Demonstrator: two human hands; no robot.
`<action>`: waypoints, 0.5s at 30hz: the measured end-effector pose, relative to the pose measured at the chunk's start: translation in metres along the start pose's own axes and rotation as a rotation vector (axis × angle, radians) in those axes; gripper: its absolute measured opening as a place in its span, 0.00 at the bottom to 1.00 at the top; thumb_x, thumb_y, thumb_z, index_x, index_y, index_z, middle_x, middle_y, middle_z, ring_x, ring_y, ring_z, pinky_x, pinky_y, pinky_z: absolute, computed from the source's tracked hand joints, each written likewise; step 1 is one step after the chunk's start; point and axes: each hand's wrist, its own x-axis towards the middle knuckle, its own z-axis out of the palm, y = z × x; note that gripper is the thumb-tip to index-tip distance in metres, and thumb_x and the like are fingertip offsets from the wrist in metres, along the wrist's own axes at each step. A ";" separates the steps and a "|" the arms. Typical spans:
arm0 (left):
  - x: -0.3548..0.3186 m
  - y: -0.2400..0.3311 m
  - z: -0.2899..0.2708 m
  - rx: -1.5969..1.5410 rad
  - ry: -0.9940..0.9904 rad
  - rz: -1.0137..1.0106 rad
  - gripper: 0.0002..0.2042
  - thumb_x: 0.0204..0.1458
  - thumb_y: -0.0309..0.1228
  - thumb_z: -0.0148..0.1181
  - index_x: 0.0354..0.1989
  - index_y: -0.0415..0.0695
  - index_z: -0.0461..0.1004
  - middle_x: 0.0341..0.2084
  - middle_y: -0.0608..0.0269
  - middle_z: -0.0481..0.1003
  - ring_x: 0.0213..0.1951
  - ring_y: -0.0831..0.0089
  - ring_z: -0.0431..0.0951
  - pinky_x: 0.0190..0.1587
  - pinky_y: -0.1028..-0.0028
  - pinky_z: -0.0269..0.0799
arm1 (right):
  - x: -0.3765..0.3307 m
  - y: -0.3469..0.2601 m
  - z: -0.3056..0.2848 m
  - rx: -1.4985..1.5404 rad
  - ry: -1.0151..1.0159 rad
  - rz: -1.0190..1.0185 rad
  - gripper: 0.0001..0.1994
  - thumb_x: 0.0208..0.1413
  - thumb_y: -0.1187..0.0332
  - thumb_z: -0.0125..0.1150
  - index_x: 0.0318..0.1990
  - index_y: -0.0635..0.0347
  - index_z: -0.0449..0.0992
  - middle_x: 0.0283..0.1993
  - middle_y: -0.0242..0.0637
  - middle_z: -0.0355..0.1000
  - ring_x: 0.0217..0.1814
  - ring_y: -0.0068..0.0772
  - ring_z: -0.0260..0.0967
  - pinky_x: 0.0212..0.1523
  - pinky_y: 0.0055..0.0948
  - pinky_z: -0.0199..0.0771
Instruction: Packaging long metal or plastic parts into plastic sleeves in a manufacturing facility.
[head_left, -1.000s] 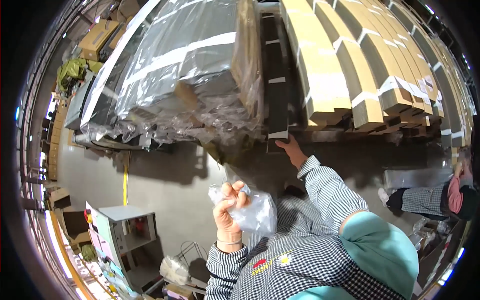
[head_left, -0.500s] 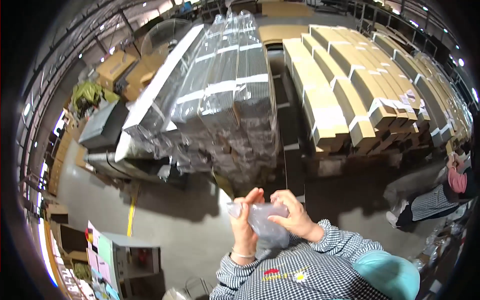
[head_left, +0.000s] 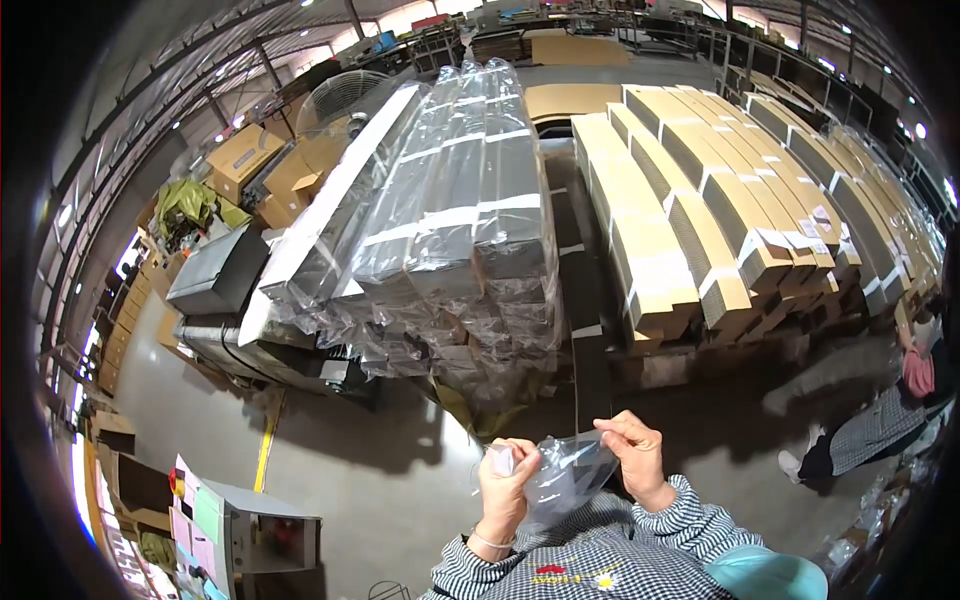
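A clear plastic bag [head_left: 560,487] is stretched between my hands, in front of my checked apron. My left hand [head_left: 503,492] is closed on the bag's left side, and a small whitish piece shows at its fingers; I cannot tell whether that is part of the bag. The upper right edge of the bag is pinched between thumb and fingers of my right hand [head_left: 638,456]. Whether anything lies inside the bag cannot be made out.
Ahead stand stacks of long grey boxes [head_left: 420,275] in clear wrap and long brown cartons [head_left: 650,270]. A grey cabinet [head_left: 270,495] is at lower left. At the right, another person [head_left: 880,430] stands by the wrapped cartons. A yellow line [head_left: 266,445] marks the floor.
My hands have moved apart, and the bunched bag is now spread between them. My right hand has shifted from its middle to its upper right edge. The view has tilted up slightly.
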 end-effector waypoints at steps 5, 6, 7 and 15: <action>-0.008 -0.018 0.000 0.169 0.075 -0.223 0.07 0.58 0.30 0.65 0.32 0.40 0.76 0.27 0.67 0.76 0.23 0.81 0.71 0.28 0.80 0.68 | -0.015 0.028 -0.006 0.512 -0.091 0.374 0.18 0.64 0.59 0.60 0.26 0.63 0.73 0.26 0.32 0.68 0.30 0.27 0.66 0.34 0.26 0.67; -0.008 -0.024 -0.005 0.192 0.032 -0.254 0.10 0.61 0.33 0.62 0.31 0.40 0.75 0.27 0.67 0.76 0.22 0.82 0.70 0.27 0.80 0.66 | -0.014 0.032 -0.004 0.695 -0.182 0.360 0.19 0.65 0.57 0.57 0.26 0.61 0.72 0.25 0.33 0.67 0.31 0.31 0.67 0.36 0.29 0.68; -0.007 -0.034 -0.008 0.210 0.029 -0.358 0.12 0.63 0.37 0.58 0.31 0.41 0.74 0.27 0.68 0.75 0.22 0.83 0.68 0.25 0.80 0.62 | -0.015 0.030 -0.005 0.806 -0.241 0.458 0.19 0.66 0.56 0.55 0.26 0.59 0.71 0.25 0.33 0.66 0.32 0.35 0.66 0.37 0.33 0.68; 0.033 -0.046 -0.065 0.308 -0.579 -0.855 0.08 0.57 0.32 0.62 0.34 0.40 0.74 0.25 0.60 0.77 0.27 0.67 0.76 0.31 0.71 0.70 | -0.002 0.072 -0.106 0.121 -0.497 0.497 0.11 0.60 0.64 0.60 0.28 0.61 0.76 0.35 0.42 0.77 0.30 0.30 0.68 0.42 0.27 0.69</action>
